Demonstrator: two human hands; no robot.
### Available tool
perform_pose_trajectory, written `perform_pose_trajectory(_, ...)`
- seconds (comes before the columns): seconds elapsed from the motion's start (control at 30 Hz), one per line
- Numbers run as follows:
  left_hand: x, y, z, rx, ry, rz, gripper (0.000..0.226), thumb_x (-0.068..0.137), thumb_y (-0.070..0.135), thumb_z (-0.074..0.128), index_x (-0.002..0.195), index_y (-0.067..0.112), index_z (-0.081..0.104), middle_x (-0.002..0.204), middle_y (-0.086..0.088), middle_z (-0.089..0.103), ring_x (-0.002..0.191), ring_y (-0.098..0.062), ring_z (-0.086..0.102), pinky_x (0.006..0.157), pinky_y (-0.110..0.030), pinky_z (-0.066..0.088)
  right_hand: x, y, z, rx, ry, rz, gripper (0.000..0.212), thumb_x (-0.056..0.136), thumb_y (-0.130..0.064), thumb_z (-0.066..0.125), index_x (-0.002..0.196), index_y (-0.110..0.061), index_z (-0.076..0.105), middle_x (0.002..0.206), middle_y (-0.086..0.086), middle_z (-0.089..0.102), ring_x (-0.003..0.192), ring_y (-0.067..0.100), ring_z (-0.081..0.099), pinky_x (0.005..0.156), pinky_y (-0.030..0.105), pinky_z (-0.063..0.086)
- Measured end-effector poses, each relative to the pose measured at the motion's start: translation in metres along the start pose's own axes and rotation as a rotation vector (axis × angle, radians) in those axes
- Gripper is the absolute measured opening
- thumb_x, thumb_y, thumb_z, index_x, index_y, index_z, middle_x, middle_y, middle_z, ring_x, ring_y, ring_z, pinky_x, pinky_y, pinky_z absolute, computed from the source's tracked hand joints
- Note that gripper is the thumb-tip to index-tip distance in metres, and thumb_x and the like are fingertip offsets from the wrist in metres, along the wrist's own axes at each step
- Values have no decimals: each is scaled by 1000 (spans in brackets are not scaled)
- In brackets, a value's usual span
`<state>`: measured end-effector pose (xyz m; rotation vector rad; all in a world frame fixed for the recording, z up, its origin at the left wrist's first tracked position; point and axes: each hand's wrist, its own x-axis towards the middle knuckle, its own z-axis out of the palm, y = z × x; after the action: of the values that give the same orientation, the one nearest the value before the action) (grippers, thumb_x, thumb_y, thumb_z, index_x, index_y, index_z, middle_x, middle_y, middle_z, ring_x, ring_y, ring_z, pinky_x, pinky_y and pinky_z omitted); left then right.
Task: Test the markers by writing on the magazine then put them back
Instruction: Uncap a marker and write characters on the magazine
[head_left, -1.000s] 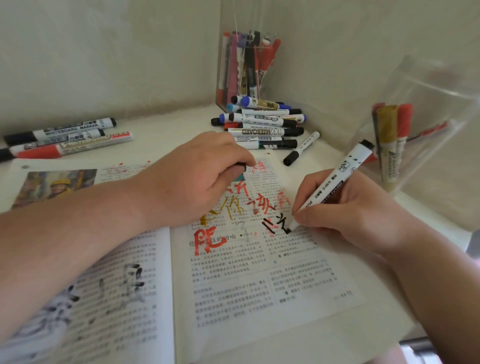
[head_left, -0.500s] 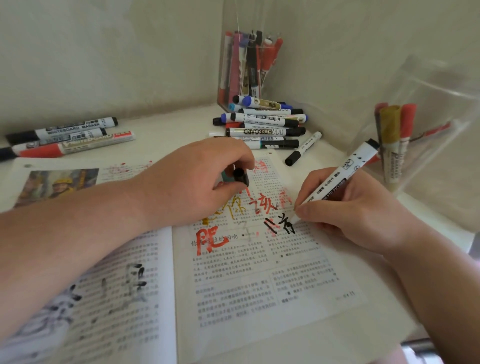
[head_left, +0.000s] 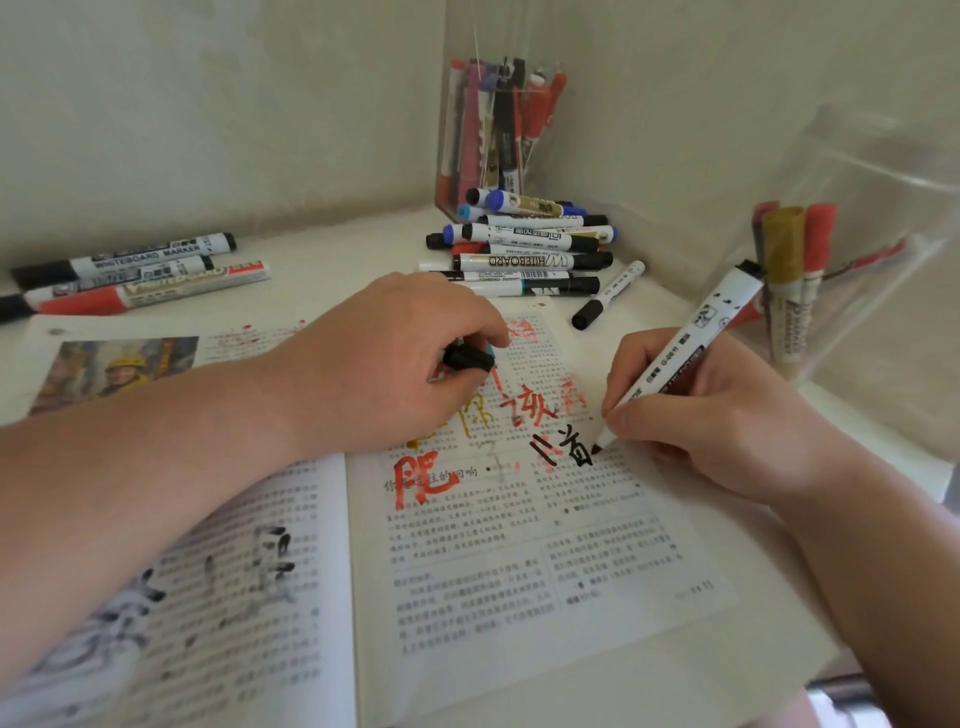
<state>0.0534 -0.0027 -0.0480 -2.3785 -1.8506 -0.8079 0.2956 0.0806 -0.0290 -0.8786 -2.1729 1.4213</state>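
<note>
Right hand (head_left: 727, 415) writes on the open printed magazine (head_left: 519, 571), which the left hand (head_left: 395, 364) rests on, apparently steadying the page. Behind stand a clear plastic holder (head_left: 488, 36) and a heap of capped markers (head_left: 530, 260). The right pinches the white-barrelled black marker (head_left: 691, 343) pen-fashion, tip on paper; the left grips its small black cap (head_left: 467, 358), likely for recapping.

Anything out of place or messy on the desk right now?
Nothing damaged. Red ink specks dot the magazine's upper left page, away from the test writing. A loose heap of markers lies beside the clear holder, one small marker lying apart from it.
</note>
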Motion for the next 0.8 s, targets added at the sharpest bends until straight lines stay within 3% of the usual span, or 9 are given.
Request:
perform_pose_trajectory(0.1,1,0,-1,25,15,16,31,85,34,62,114,29,71,103,18,69,96,-7,55,89,-35,43,2,5,-3,123,20,8,12,66,-11,71,65,-4,62,45,8,42,38,13,34,39,17,26)
perform_pose_trajectory(0.2,1,-1,0,48,10,24,31,87,33,64,117,30,71,103,16,69,95,-8,51,89,-38,43,2,7,-3,175,-8,-21,11,68,-10,75,71,-5,65,46,7,41,39,12,32,38,16,25)
perform_pose_trajectory(0.27,2,-2,0,42,-19,24,28,93,27,65,120,29,69,104,15,66,97,-6,49,93,-36,43,2,7,-1,203,-15,-50,4,72,-6,72,74,-8,69,46,3,42,39,10,31,37,16,25)
perform_pose_trajectory(0.37,2,2,-2,-20,-67,-41,28,102,28,49,126,27,63,110,14,54,104,-5,51,96,-27,44,4,5,-2,263,19,-61,7,73,-6,68,76,-10,72,47,7,39,40,14,29,39,16,22)
perform_pose_trajectory(0.5,-1,11,-9,-168,16,-142,21,103,29,47,123,35,50,109,15,50,95,1,55,82,-12,42,17,-20,-6,363,71,-104,15,74,-12,60,72,-3,71,50,10,44,42,16,36,41,14,24)
perform_pose_trajectory(0.57,0,12,-11,-368,68,-248,24,103,21,52,120,38,47,107,13,56,93,6,63,78,-7,45,31,-41,-8,334,65,-158,13,71,-10,61,70,-5,72,49,12,44,41,18,35,43,14,24)
perform_pose_trajectory(0.63,4,12,-13,-707,155,-388,30,102,7,55,120,30,54,106,2,63,92,-2,72,80,-8,50,51,-60,-8,287,22,-206,7,64,-8,66,70,-7,67,49,12,41,42,16,31,44,16,21)
perform_pose_trajectory(0.73,10,4,-16,-1132,293,-533,28,92,-9,61,111,11,68,100,-9,71,96,-18,75,90,-26,58,82,-67,0,328,49,-230,13,63,-6,66,68,-9,55,51,9,38,46,15,28,44,18,18)
perform_pose_trajectory(0.8,12,-6,-15,-1202,341,-577,21,82,2,72,96,16,77,92,-5,75,90,-16,72,92,-32,55,95,-57,9,406,108,-243,11,68,-2,59,67,-10,51,51,7,35,47,14,25,44,22,14)
